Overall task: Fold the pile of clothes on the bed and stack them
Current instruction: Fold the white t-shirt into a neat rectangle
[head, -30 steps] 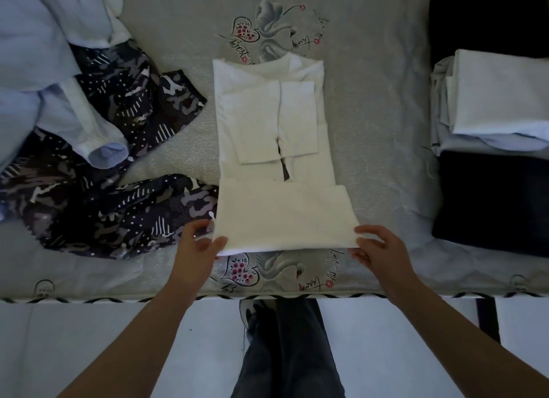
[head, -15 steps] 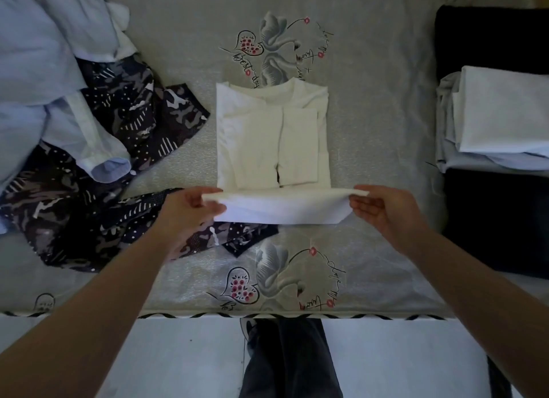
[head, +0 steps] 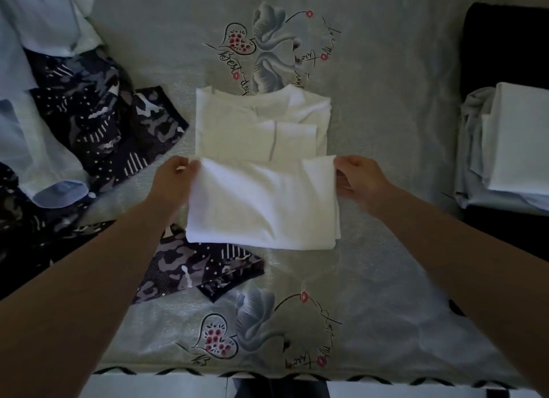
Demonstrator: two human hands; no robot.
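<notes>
Centrally, soft white shirt [head: 261,172] rectangular, collar toward frame top, long axis vertical; left hand [head: 175,180], right hand [head: 361,179] pinch folded-up hem corners

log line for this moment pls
step: folding white shirt hem upward | left hand: pinches corner | right hand: pinches corner

Light blue shirt [head: 26,124] and camouflage garment [head: 98,121] run off the left edge. Folded stack [head: 517,142] cut by right edge; dark item [head: 505,41] beneath, kind unclear. White shirt [head: 261,201] covers fingertips of left hand [head: 172,180]. Bed [head: 386,130] print lettering unreadable.
</notes>
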